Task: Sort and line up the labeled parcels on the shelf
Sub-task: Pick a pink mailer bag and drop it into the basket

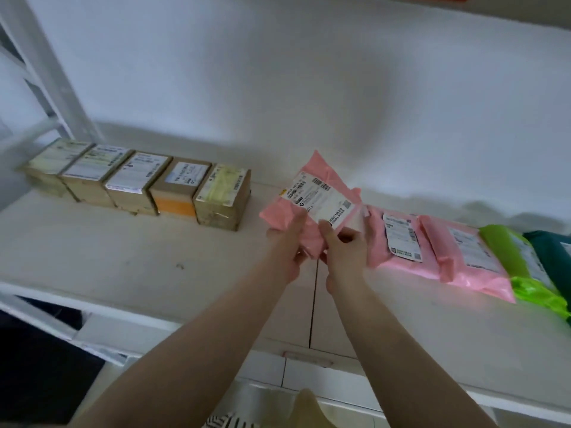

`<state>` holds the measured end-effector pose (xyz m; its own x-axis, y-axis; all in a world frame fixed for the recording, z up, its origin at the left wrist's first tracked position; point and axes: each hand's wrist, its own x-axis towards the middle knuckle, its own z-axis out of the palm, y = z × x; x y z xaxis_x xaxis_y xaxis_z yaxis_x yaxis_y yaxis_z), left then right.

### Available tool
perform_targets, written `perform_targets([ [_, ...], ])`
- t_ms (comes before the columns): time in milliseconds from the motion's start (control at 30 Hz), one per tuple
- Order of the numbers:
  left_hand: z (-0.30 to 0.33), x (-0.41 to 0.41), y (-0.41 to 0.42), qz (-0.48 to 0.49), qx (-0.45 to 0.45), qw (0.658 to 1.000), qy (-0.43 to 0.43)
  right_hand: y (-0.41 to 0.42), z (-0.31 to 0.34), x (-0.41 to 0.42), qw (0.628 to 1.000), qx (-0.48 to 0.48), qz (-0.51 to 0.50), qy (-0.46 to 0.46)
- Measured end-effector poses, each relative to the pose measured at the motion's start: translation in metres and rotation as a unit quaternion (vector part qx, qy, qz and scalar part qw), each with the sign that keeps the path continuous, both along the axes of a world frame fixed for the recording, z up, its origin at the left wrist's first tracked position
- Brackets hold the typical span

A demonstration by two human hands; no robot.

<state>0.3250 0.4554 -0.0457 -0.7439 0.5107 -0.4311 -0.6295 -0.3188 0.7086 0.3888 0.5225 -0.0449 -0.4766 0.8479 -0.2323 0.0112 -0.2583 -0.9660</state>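
Note:
Both my hands hold a pink mailer bag with a white barcode label, tilted up above the white shelf. My left hand grips its lower left edge; my right hand pinches its lower right corner. To the left, several labeled cardboard boxes stand in a row along the back wall. To the right lie two pink labeled mailers, overlapping, then a green bag and a dark teal bag.
A white wall rises behind the shelf. White frame posts stand at the far left. A seam splits the shelf board under my hands. Bare shelf lies between the boxes and the pink mailers. A lower level shows under the front edge.

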Motion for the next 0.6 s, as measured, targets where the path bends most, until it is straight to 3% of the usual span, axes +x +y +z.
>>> perform_targets([
  [167,-0.003,-0.032,-0.038,0.027,-0.084,0.991,0.096,-0.002,0.015,0.002,0.997,-0.057,0.047,-0.013],
  [300,0.003,-0.053,-0.071,-0.032,-0.151,0.975,0.16,0.019,0.024,0.004,0.991,-0.056,0.115,-0.036],
  [433,0.007,-0.056,-0.085,-0.056,-0.127,0.975,0.171,0.019,0.026,0.003,0.979,-0.061,0.194,-0.025],
  [600,0.01,-0.061,-0.09,-0.074,-0.122,0.975,0.173,0.01,0.025,0.001,0.977,-0.047,0.207,0.007],
])
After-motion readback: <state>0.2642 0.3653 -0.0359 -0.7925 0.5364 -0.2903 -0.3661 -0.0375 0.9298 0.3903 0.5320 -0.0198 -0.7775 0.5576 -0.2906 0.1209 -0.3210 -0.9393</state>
